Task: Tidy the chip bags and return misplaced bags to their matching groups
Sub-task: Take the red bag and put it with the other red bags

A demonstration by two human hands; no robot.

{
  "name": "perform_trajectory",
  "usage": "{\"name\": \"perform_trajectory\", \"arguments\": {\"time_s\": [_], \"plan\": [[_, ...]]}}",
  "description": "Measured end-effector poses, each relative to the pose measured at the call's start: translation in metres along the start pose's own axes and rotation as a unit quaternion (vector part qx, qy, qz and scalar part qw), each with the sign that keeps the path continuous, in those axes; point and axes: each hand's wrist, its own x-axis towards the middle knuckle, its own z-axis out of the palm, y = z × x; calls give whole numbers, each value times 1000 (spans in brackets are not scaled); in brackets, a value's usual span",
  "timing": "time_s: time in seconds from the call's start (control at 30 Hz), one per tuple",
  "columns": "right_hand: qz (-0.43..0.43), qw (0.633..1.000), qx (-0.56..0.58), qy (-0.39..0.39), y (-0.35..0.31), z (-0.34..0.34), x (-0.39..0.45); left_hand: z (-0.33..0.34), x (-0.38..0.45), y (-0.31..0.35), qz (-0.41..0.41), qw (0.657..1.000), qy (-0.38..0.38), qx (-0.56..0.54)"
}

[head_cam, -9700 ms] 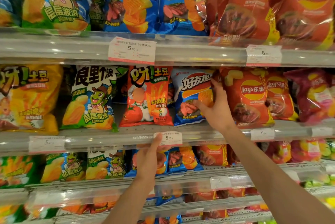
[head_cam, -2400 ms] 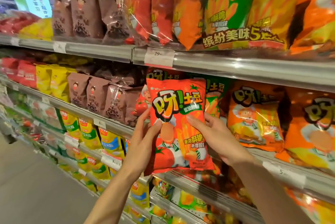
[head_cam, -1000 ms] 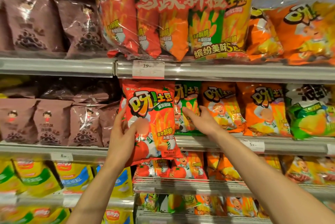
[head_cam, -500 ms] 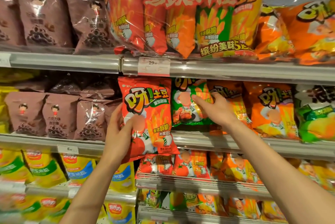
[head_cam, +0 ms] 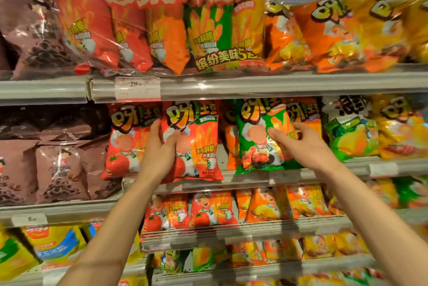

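left hand: your left hand (head_cam: pixel 159 153) grips the red tomato bag (head_cam: pixel 196 144) by its left edge, thumb across the front, fingers wrapped behind.
right hand: your right hand (head_cam: pixel 301 144) is spread flat on the green bag (head_cam: pixel 257 137), fingers pressing its front, not pinching anything.
red bag position: upright on the middle shelf (head_cam: pixel 254 179), bottom edge overhanging the front rail, just beside another red bag (head_cam: pixel 126 142) of the same flavour on its left.
green bag position: standing just right of the red one, with orange bags (head_cam: pixel 305 114) behind and to its right.
gap: a narrow slot shows between red and green; looks like you're holding the green one aside to make room.
done: red bag is at its matching group, judging by the identical print next to it.
left: bag isn't seated yet, it leans out over the rail; push it back flush, then let go.
still messy: the green bag stands alone among orange ones, so it may also be misplaced; can't confirm from here.
other shelves: brown bags (head_cam: pixel 60 170) at left and the big multipack (head_cam: pixel 162 19) above look grouped; lower rows too blurred to judge.
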Motion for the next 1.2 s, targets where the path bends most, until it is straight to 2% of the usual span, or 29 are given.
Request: {"name": "perform_trajectory", "arguments": {"time_s": [0.1,0.27,0.5,0.73,0.87,0.97,1.1,1.2], "plan": [[9,1000,13,4,10,-8,-5,12,17,5,-7,1000,9,12],[0,1000,21,9,21,-11,-10,32,27,-4,-39,998,-42,23],[0,999,38,-16,26,-8,-11,45,28,-18,35,996,27,82],[6,998,67,-13,27,-3,-8,49,35,-33,40,974,-34,220],[19,998,60,-16,26,0,-6,51,16,-28,110,965,19,239],[23,997,74,-28,27,2,-8,56,6,-31,163,939,-14,302],[27,995,85,-40,29,4,-8,62,3,-49,161,922,-39,349],[32,995,81,-46,30,4,-9,62,6,-48,147,923,-47,352]]}}
